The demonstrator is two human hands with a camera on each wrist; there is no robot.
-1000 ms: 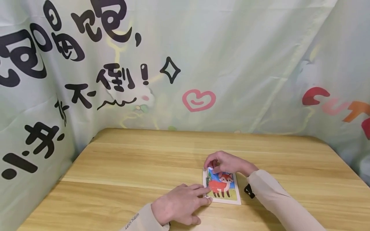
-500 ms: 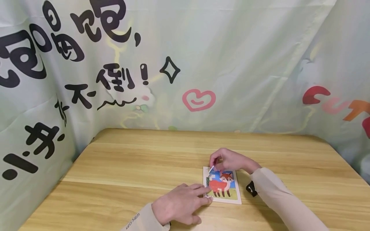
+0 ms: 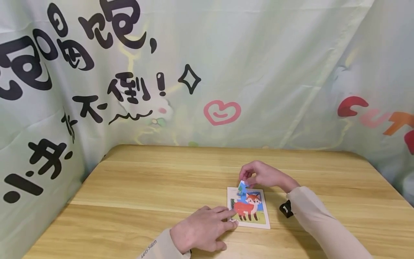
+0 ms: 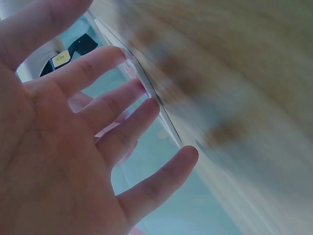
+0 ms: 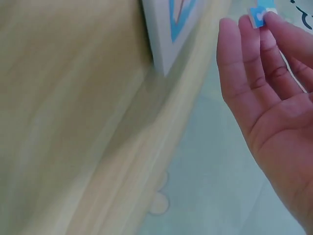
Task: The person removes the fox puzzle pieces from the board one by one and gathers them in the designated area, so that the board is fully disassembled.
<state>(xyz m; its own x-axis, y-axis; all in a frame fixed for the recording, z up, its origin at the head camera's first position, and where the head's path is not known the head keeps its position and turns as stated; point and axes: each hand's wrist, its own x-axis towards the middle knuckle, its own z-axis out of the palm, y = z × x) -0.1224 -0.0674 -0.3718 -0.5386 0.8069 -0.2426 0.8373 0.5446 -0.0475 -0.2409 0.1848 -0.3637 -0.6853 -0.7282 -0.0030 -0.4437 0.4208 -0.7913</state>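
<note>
— What is taking up most of the scene?

— A wooden table [image 3: 136, 190] is lying under both hands, with a printed cloth backdrop [image 3: 258, 72] hanging behind it.

— And on the table?

— A fox puzzle board [image 3: 248, 208] is lying flat, just beyond the left fingertips and below the right ones.

— What is the left hand doing?

— The left hand [image 3: 202, 230] is resting on the table with its fingers [image 4: 117, 100] stretched out straight, their tips pressing on the board's near left edge.

— And the right hand?

— The right hand [image 3: 263, 175] is hovering over the board's far edge, its thumb and fingertips pinching a small blue puzzle piece [image 3: 242, 185], which is hanging clear of the board just under them.
</note>
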